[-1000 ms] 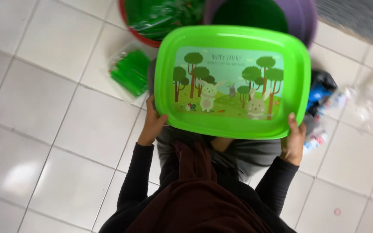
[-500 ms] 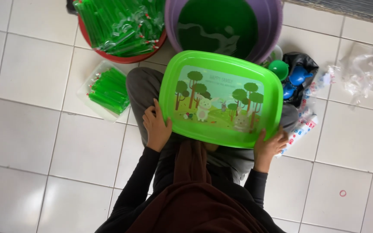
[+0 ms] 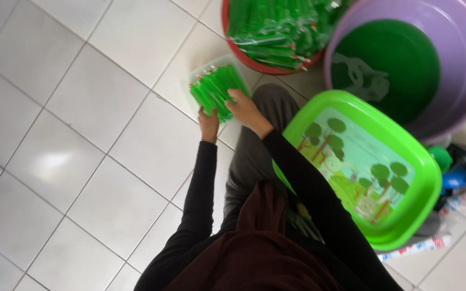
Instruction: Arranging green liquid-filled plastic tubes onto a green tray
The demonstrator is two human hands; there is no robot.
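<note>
I sit on a white tiled floor. Both hands reach forward to a clear plastic pack of green tubes (image 3: 215, 89) lying on the floor. My left hand (image 3: 208, 123) grips its near edge from below. My right hand (image 3: 246, 109) closes on its right side. A bright green plastic tray (image 3: 351, 102) with a picture of trees and animals rests tilted on my lap to the right, with no hand on it. Black sleeves cover both arms.
A red basin (image 3: 254, 66) piled with more packs of green tubes (image 3: 281, 27) stands ahead. Beside it a purple basin (image 3: 459, 48) holds green liquid (image 3: 395, 64). A black bag with blue and green items (image 3: 459, 167) and a printed wrapper (image 3: 422, 248) lie at right.
Both hands have let go of the green tray, which now lies on my lap at the right. They have moved forward and left onto the pack of green tubes.
</note>
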